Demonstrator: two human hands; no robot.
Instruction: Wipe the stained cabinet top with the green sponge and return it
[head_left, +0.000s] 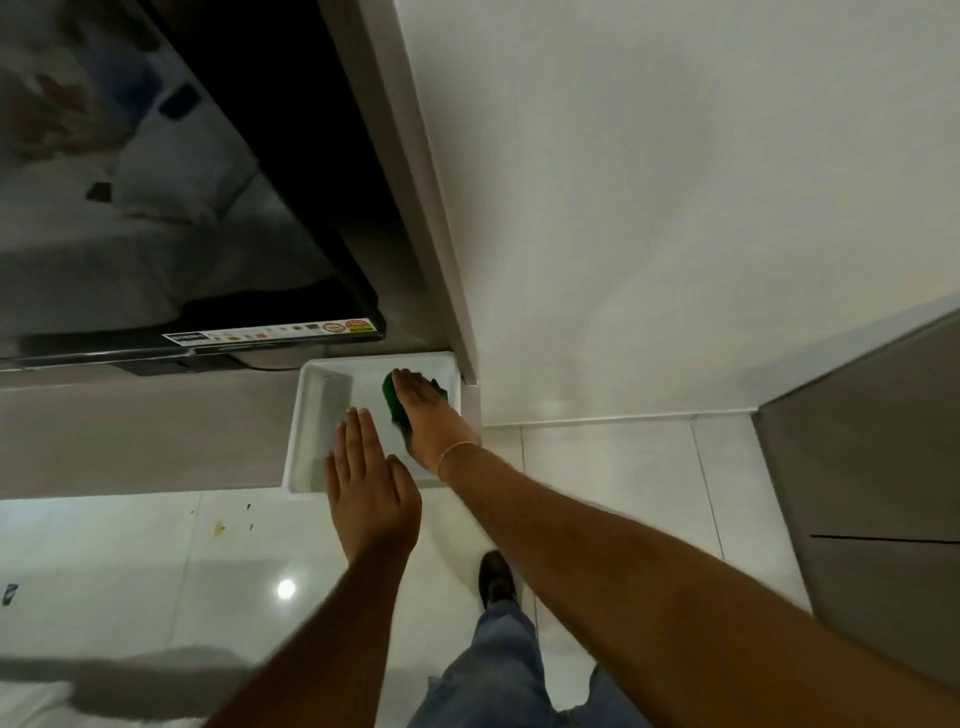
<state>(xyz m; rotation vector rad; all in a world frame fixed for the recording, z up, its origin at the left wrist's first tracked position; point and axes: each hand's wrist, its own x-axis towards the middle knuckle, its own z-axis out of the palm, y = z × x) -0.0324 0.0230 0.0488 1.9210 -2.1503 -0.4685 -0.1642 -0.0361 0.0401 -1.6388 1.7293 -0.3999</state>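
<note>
A white tray (300, 436) stands on the right end of the low grey cabinet top (140, 436), against a white wall panel. The green sponge (390, 404) lies inside the tray, toward its back right. My right hand (427, 422) rests palm down on the sponge with the fingers stretched over it; green shows on both sides of the hand. A thin band circles that wrist. My left hand (370, 480) hovers flat and open over the tray's front edge, holding nothing.
A black television (156, 208) stands on the cabinet left of the tray. Glossy white floor tiles (130, 561) lie below, with a small yellow spot (219, 528) and dark specks. My shoe (494, 577) is on the floor. A grey cabinet (872, 467) stands at right.
</note>
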